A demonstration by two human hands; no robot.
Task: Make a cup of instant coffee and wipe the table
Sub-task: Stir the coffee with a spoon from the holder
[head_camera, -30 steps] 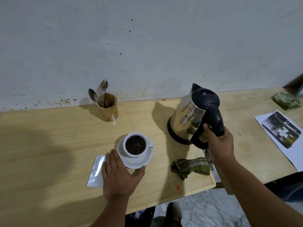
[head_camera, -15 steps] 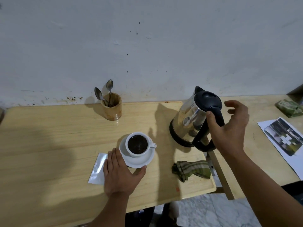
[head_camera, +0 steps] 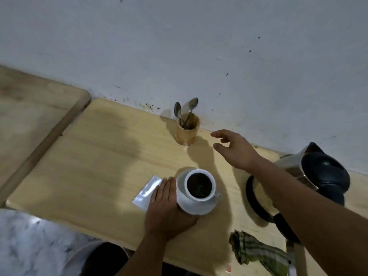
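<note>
right hand (head_camera: 237, 151) spread empty near the spoon holder (head_camera: 188, 131); left hand (head_camera: 166, 209) flat, bracing the saucer (head_camera: 196, 205).

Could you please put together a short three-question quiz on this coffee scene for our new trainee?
1. True or false: the right hand grips the kettle.
2. What does the wooden holder contain? A) spoons B) forks C) pens
3. What rests under the left hand, beside the saucer?

Key
1. False; it is open, reaching towards the holder.
2. A; two spoons.
3. A silver sachet.
</note>
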